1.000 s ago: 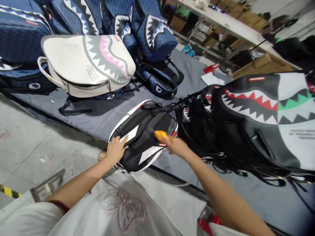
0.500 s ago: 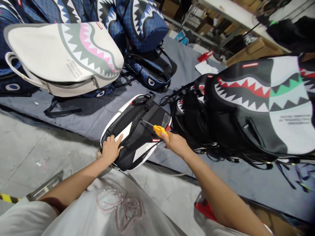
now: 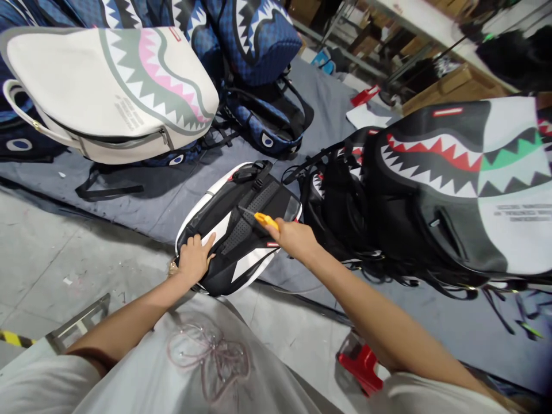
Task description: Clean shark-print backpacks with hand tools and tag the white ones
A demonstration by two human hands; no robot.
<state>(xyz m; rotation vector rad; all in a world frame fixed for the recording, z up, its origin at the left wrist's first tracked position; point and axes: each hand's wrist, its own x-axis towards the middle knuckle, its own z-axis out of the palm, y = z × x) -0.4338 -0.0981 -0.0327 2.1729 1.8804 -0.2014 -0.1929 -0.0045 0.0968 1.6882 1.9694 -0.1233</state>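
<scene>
A black and white backpack (image 3: 241, 270) lies with its padded back and straps facing up on the dark cloth-covered table in front of me. My left hand (image 3: 193, 259) rests on its left part, fingers apart and pressed against the strap side. My right hand (image 3: 295, 237) is closed around a yellow-handled tool (image 3: 266, 221) with a thin metal blade, and I cannot make out its exact kind. The blade points left, over the perforated back padding; whether its tip touches the padding is unclear.
A cream backpack (image 3: 69, 75) with a shark-mouth print lies at left on blue checked backpacks (image 3: 263, 46). Black and grey shark-mouth backpacks (image 3: 431, 230) are piled at right. Behind stands a shelf with cardboard boxes (image 3: 457, 86). A red object (image 3: 362, 365) is on the floor.
My right hand has moved left with the yellow-handled tool, taking the blade further across the backpack's padding. My left hand stays on the backpack. The view has shifted slightly.
</scene>
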